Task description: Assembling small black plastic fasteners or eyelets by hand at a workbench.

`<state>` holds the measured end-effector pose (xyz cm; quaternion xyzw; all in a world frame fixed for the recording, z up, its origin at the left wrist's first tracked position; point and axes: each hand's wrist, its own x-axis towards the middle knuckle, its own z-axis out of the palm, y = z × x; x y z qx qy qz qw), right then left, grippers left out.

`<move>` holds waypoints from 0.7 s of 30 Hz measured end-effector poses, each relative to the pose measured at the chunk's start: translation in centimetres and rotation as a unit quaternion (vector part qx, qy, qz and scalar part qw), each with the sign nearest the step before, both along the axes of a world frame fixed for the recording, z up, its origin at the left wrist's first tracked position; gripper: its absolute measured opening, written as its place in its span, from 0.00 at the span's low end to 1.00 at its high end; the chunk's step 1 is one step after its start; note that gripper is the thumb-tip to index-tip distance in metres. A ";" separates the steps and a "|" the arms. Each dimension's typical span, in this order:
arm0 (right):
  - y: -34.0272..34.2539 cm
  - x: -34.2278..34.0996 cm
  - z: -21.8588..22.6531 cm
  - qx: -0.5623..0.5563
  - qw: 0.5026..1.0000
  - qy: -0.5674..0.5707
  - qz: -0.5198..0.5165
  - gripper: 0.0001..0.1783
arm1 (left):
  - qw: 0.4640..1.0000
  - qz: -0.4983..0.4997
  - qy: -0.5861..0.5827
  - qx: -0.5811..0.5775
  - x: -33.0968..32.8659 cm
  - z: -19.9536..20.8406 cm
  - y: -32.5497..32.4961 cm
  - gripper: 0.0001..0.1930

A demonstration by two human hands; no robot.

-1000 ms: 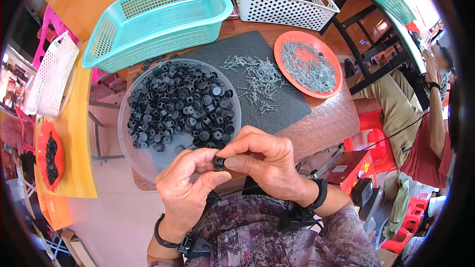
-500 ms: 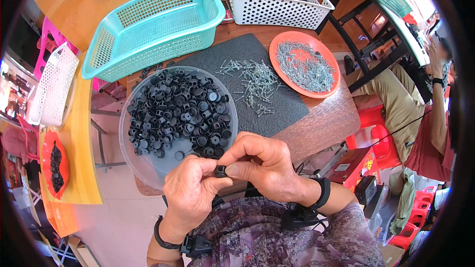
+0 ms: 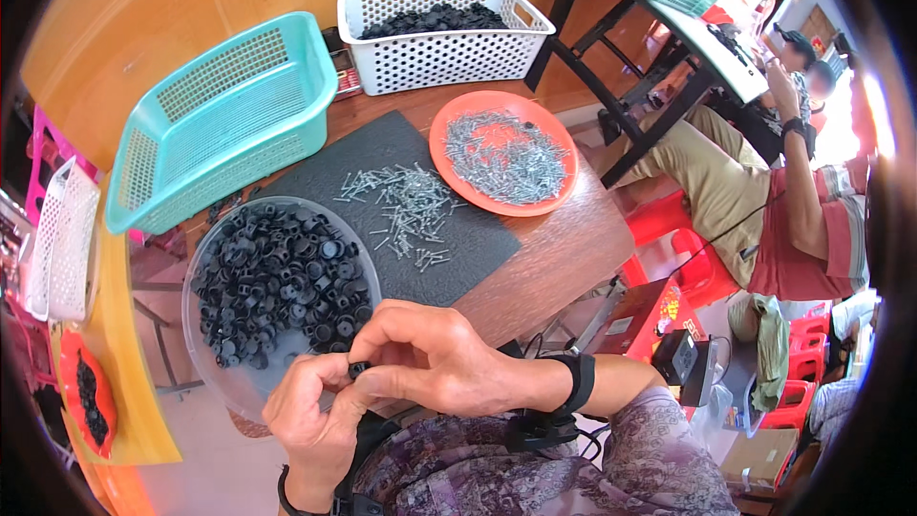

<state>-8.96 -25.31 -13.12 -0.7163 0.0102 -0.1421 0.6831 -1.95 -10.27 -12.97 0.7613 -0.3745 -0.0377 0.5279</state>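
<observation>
Just off the near right rim of a clear round tub (image 3: 215,377), my two hands meet at a small round black plastic part (image 3: 358,369). My left hand (image 3: 313,411) pinches its left side between thumb and forefinger. The thumb and curled fingers of my right hand (image 3: 444,363) close on it from the right, hiding most of it. Many similar black plastic parts (image 3: 277,282) fill the tub. On a dark mat (image 3: 468,263) beyond lies a loose heap of small silver screws (image 3: 406,215). More screws cover an orange plate (image 3: 444,177) at the mat's right.
A turquoise basket (image 3: 224,158) and a white basket (image 3: 439,67) holding black parts stand along the table's back. To the left, a red dish (image 3: 72,377) of black parts rests on a yellow surface. Another person (image 3: 812,220) sits at right by a second table.
The view has swung, so the table and baskets sit further left and lower in the picture. Both hands still hold the small black part between their fingertips.
</observation>
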 end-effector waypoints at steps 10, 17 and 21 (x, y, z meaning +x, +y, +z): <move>-9.6 5.1 2.5 -0.125 0.967 0.000 -0.223 0.08 | 0.984 0.085 0.138 -0.072 2.3 0.3 1.9 0.19; -26.8 12.4 5.0 -0.439 0.810 -0.023 -0.389 0.11 | 0.974 0.145 0.171 -0.019 3.2 -0.7 4.9 0.12; -30.2 14.2 5.2 -0.555 0.729 0.032 -0.399 0.18 | 0.988 0.125 0.063 0.065 3.7 -0.7 4.9 0.13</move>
